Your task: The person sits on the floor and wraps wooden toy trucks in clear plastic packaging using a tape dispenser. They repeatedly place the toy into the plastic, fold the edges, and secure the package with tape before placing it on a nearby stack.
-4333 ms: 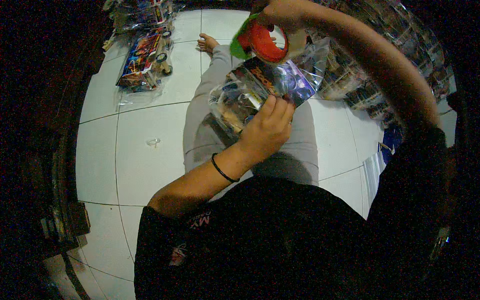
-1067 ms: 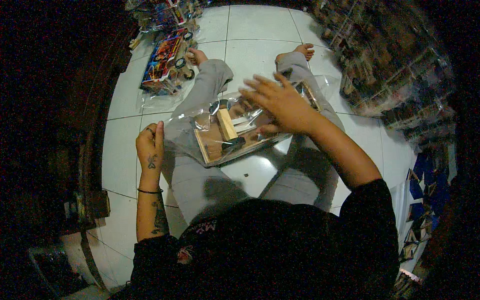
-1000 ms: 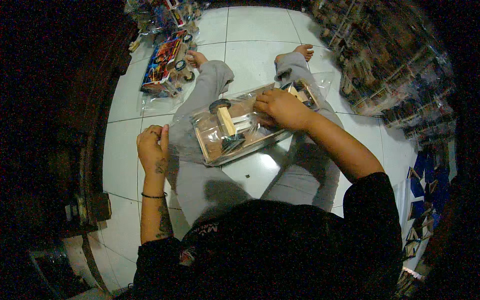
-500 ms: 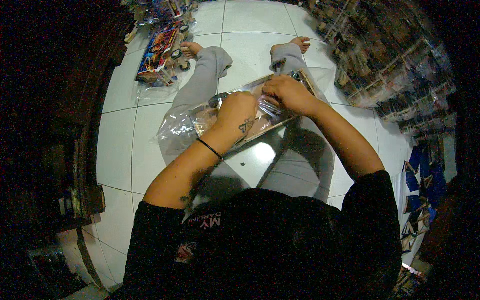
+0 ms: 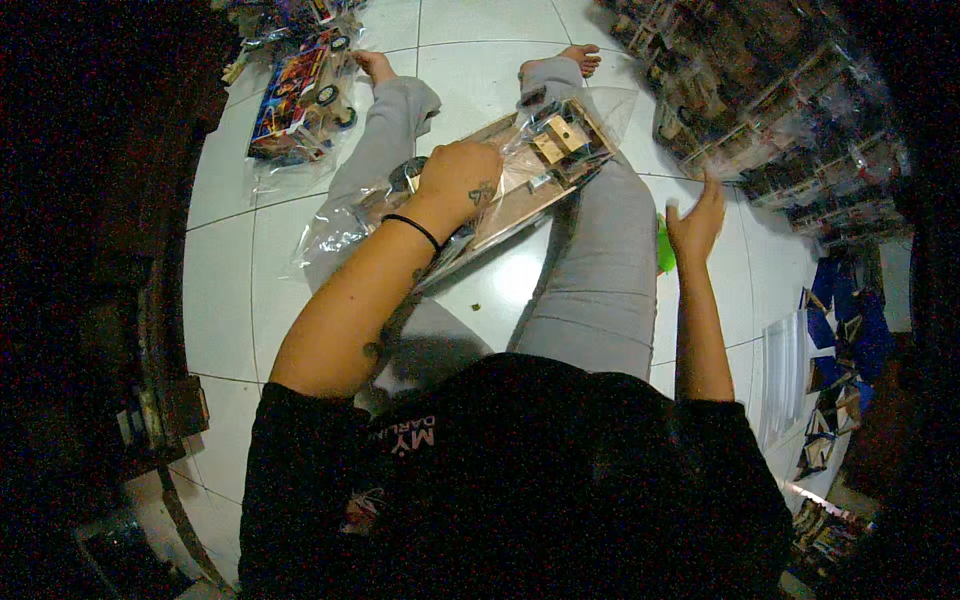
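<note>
A wooden toy truck (image 5: pixel 510 209) inside a clear plastic bag (image 5: pixel 342 232) lies slantwise across my thighs. Its underside shows bare wood, a dark wheel (image 5: pixel 404 174) and pale wooden blocks (image 5: pixel 560 140) toward the right end. My left hand (image 5: pixel 460 180) is closed on the bag over the truck's middle; the fingertips are hidden beneath the hand. Away from the truck, my right hand (image 5: pixel 697 224) hovers beside my right knee with thumb and fingers apart, holding nothing I can see. Just left of its wrist is a bright green object (image 5: pixel 665 248), partly hidden by the hand.
At the far left another bagged toy truck (image 5: pixel 292 100) with colourful side panels lies on the white tiled floor (image 5: pixel 240 290). Many bagged wooden toys (image 5: pixel 770 110) are piled at the far right. Blue and wooden pieces (image 5: pixel 835 350) lie at the right, beside a whitish sheet (image 5: pixel 785 365).
My right hand has let go of the bagged truck and swung right, beside my knee, its fingers opening. My left hand stays on the bag. The truck's right end is now uncovered.
</note>
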